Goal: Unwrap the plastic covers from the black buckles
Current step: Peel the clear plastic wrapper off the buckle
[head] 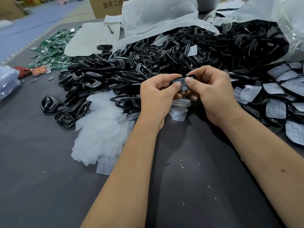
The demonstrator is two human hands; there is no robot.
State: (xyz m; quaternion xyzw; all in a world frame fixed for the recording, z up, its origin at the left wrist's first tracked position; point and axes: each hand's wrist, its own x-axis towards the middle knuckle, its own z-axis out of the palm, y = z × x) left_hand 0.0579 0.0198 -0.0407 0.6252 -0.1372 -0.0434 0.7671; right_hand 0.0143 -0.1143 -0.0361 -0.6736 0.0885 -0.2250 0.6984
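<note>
Between my two hands sits one black buckle in a clear plastic cover [182,84], held above the dark table. My left hand [158,94] pinches its left end, thumb on top. My right hand [209,91] pinches the right end, thumb pressing the plastic. A large heap of bare black buckles [115,71] lies behind and to the left. Wrapped buckles [276,96] with cloudy covers spread out on the right. A pile of removed clear covers [102,134] lies left of my left forearm.
A big clear plastic bag [263,38] full of black buckles lies open at the back right. Green packets [54,45], grey card with a pen [110,29] and a cardboard box [108,5] stand at the back left. The dark table [41,178] stretches toward me.
</note>
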